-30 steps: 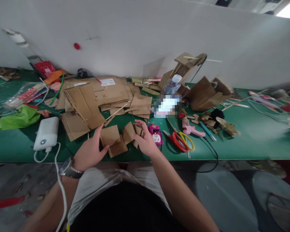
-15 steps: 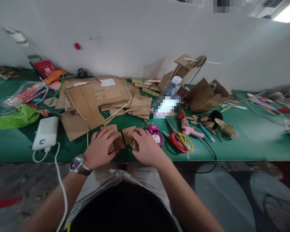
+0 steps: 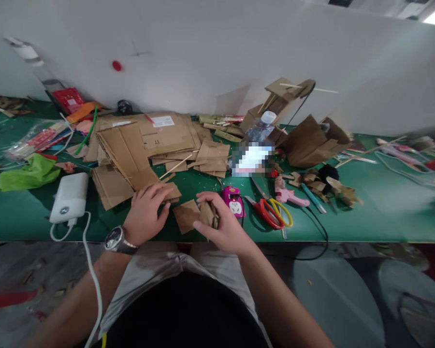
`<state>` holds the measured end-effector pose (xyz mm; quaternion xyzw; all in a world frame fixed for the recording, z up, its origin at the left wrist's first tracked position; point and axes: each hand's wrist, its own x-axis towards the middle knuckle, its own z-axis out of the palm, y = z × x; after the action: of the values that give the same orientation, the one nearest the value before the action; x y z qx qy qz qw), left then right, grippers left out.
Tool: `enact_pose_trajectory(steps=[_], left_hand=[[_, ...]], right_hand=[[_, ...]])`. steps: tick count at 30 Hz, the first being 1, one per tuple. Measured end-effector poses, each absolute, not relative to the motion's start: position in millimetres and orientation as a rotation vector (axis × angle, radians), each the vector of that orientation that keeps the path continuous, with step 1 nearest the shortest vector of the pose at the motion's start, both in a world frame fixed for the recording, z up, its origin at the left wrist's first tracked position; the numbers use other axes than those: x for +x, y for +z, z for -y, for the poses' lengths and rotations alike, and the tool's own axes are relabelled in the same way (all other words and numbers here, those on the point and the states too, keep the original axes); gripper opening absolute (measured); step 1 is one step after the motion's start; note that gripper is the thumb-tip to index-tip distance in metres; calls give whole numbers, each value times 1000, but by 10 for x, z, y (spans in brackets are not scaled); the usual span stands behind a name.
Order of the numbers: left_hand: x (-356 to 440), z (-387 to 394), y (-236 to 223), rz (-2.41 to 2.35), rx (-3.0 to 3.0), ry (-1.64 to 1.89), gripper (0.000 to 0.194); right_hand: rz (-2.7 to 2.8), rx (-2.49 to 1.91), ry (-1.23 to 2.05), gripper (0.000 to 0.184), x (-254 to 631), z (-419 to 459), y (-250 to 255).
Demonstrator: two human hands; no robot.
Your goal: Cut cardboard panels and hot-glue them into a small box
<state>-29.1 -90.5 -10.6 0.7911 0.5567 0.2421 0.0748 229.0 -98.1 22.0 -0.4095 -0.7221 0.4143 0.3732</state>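
Handling small cardboard: both hands are at the near side of the green counter, among loose cut pieces.
Left hand: the left hand bends over a cardboard piece; whether it grips it or just rests there, I cannot tell.
Right hand: the right hand is closed on a small bundle of cardboard, thumb near, fingers far.
Flat square: the flat square lies between the hands, beside the bundle; no join to another piece can be made out.
Cut so far: the pieces by the hands are already small, while larger sheets lie far left of them (plenty of uncut board, it seems).
Put together so far: a cardboard structure with a stick through its top stands far right, near an open box.
Tools: red and yellow scissors and a pink glue gun lie to the right, out of the hands.
Left over: the near pieces look unassembled; how many are needed cannot be judged.
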Motion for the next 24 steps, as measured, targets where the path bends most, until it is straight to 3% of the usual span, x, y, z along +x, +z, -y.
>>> enact_pose_trajectory(steps=[3,6,8,13,19,24], left_hand=[[-85,1075,-138,-1658,2421,798,36],[89,1159,-185,-1553,2427,591,68],[126,1143,-205,-1518,2411,503,75],[29,1036,-156,-1439,2419,409,69],[100,973,-84,-1433,2466,374,87],[210,892,-89,-1431,2466,305,76]], right_hand=[[1618,-1005,1119,42,2323,931,35],[1523,-966,1190,48,2347,900,-93],[1539,-928,1182,51,2375,887,-137],[1708,-884,1072,60,2441,876,-227],[1842,-855,957,67,2414,873,-356],[1917,-819,941,71,2401,833,-401]])
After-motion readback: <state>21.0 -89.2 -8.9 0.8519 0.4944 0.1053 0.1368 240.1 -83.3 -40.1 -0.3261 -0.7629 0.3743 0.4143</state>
